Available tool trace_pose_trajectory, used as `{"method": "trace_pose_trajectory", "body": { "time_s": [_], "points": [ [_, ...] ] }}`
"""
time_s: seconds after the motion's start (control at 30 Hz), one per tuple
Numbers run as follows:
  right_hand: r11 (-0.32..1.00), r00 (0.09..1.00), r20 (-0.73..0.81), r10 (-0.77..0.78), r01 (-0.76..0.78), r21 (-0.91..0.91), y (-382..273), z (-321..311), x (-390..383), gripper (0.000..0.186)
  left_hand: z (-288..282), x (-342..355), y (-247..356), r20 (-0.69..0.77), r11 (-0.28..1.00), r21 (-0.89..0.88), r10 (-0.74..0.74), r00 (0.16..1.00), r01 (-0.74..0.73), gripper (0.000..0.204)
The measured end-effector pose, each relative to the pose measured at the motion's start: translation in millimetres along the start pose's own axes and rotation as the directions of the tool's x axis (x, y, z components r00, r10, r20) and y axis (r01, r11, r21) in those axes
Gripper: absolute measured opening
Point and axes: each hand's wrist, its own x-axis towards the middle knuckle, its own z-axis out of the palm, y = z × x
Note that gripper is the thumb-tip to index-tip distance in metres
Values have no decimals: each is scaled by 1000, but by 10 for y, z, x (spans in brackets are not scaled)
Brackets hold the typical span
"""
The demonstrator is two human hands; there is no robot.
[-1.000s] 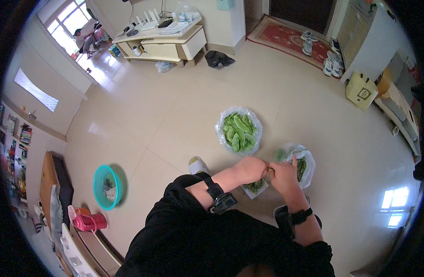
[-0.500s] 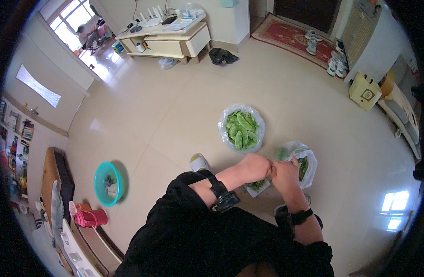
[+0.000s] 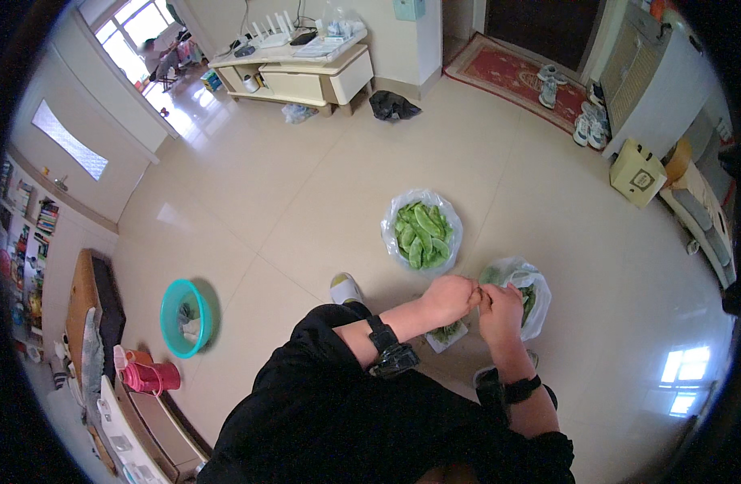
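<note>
My left hand (image 3: 449,298) and my right hand (image 3: 502,311) meet fingertip to fingertip, both closed in a pinch. Whatever they hold between them is too small and covered to make out. Under and beside the right hand stands a white plastic bag (image 3: 541,284) with dark green pieces inside. Farther off, a second clear plastic bag (image 3: 454,214) is spread around a heap of flat green bean pods (image 3: 423,234). Below my hands, partly covered by the left wrist, lies a white sheet or tray (image 3: 453,342) with small green bits on it.
A turquoise basin (image 3: 170,321) and a pink bucket (image 3: 157,377) stand on the floor at the left. My slippered foot (image 3: 345,288) is near the pod bag. A white cabinet (image 3: 298,87), black bag (image 3: 393,106), red rug (image 3: 499,77) and yellow bag (image 3: 636,173) lie farther away.
My hands stay together and shift slightly, the right fingers turning a little at the pinch. The whole view has tilted slightly; the bags and basin stand as before.
</note>
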Motion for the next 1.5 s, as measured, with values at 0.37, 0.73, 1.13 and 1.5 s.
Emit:
{"method": "trace_pose_trajectory", "body": {
  "time_s": [0.37,0.73,1.13,1.5],
  "points": [
    [789,934,45,355,-325,521,19,-37,59,19,-118,7,38,-46,930,-367,-45,998,25,15],
    [315,845,132,519,-332,889,180,-165,149,20,-218,-26,125,132,922,-386,46,990,9,18],
    [-119,770,78,633,-3,993,321,-207,177,18,-133,-103,-89,423,991,82,57,904,-101,20],
    [-503,865,150,478,130,855,509,-254,164,23,-97,-194,-394,467,884,465,-198,862,-50,27]
  ]
}}
